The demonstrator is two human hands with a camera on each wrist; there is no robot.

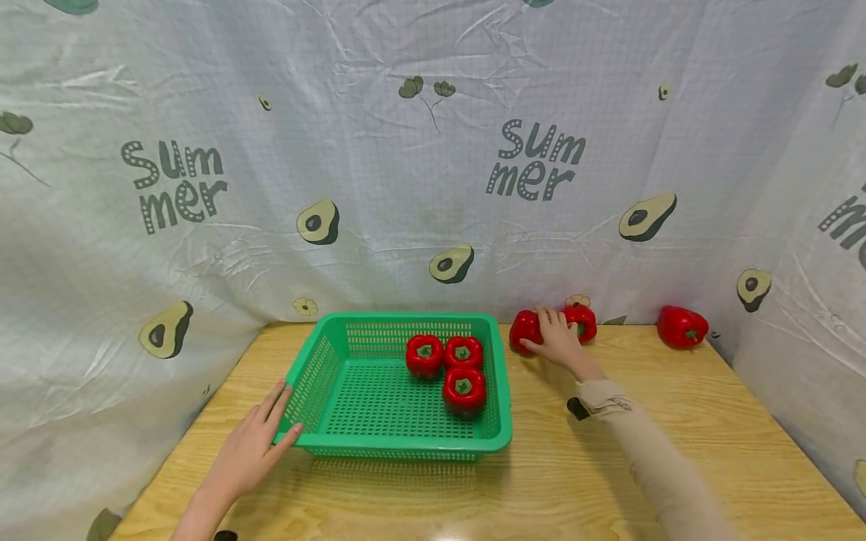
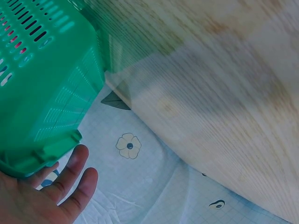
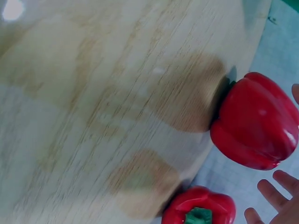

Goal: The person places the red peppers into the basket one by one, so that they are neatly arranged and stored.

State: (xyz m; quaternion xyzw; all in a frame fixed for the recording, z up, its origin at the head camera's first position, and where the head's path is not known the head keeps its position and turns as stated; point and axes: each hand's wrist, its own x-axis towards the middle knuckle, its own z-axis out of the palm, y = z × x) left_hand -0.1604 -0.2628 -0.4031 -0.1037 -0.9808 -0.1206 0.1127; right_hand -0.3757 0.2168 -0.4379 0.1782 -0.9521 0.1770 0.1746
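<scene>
- Head view: we see a green basket (image 1: 406, 445) on the wooden table (image 1: 555, 488), left of its middle and near its far edge. Three red peppers (image 1: 464, 389) sit in the basket's right half, stems up.
- Also there, the left hand (image 1: 245, 453) rests on the basket's near left corner, fingers straight.
- By the table's far edge, just beyond the basket's right side, we find the right hand (image 1: 560, 338) between a nearer-to-basket pepper (image 1: 523, 333) and a second loose pepper (image 1: 585, 318). One more pepper (image 1: 679, 327) lies near the far right corner (on its side, stem facing us).
- Left wrist view: we see the left fingers extended and slightly spread by the basket's rim.
- Right wrist view: the right fingers stand apart, with a gap between them and the nearer-to-basket pepper; whether the thumb touches it, we cannot tell. Patterned cloth (image 3: 282, 42) shows beyond the table's edge.
</scene>
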